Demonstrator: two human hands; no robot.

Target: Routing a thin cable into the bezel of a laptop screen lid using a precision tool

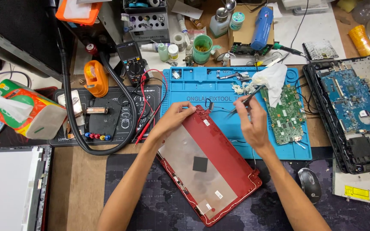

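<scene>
Where the tweezers (248, 99) reach toward the blue repair mat (185, 81), their tips blur against it, so what they grip, if anything, cannot be made out. The right hand (250, 122) pinches them between thumb and forefinger, the other fingers curled under. The left hand (173, 117) rests on the upper edge of the red laptop lid (228, 158), fingers bent and close together; whether they pinch the thin black cable there is hard to tell. That lid lies tilted, half on the mat and half on the dark desk pad. A green circuit board (285, 115) sits just right of the right hand, partly under a crumpled white tissue (275, 77). An opened laptop base (356, 107) is cut off at the right edge, a screen panel (9, 188) at the lower left. A mouse (310, 184) lies near the right forearm.
</scene>
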